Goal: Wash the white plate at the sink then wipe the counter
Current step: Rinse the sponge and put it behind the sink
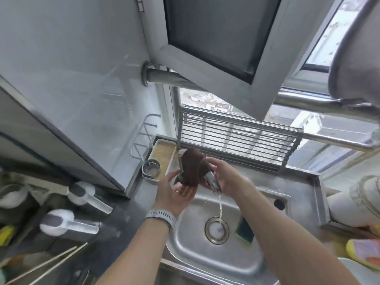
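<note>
A dark brown cloth (195, 168) hangs draped over the steel faucet (213, 183) above the sink (185, 249). My left hand (176, 190) lies palm up under the cloth's lower edge, fingers nearly straight and touching it. My right hand (225, 177) grips the cloth's right side against the faucet. A thin stream of water (220, 204) runs from the spout onto the drain (217, 229). A white plate rim (352, 269) shows at the bottom right, partly hidden under a yellow and pink cloth (365, 253).
A green sponge (244, 231) leans on the sink's right wall. Behind the faucet are a beige tray (162, 156), a small steel cup (151, 168) and a roll-up rack (236, 138). The dark counter (127, 212) on the left holds canisters (70, 224) and chopsticks (51, 262).
</note>
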A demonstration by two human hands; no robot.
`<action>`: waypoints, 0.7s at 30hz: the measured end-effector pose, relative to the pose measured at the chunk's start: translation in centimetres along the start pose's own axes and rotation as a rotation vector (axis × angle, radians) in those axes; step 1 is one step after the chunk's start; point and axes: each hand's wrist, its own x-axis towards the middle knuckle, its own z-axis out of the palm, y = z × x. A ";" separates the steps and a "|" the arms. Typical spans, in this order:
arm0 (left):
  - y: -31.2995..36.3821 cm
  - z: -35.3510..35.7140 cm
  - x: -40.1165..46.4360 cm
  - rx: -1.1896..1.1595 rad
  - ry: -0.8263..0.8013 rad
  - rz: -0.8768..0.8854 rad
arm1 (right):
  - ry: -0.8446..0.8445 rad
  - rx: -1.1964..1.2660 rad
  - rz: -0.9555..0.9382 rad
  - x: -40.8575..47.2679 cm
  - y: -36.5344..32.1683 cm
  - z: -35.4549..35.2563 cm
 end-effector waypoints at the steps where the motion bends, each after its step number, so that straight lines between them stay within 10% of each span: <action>1: 0.2 -0.1 0.3 0.010 -0.014 -0.006 | 0.003 0.013 -0.026 -0.2 -0.1 0.1; 7: 0.4 -0.5 0.9 0.188 -0.130 0.001 | 0.053 0.014 -0.169 -1.1 -1.1 -0.7; 21: -10.0 -5.4 2.5 0.898 0.320 -0.129 | 0.532 -0.531 -0.173 -3.1 8.7 -12.5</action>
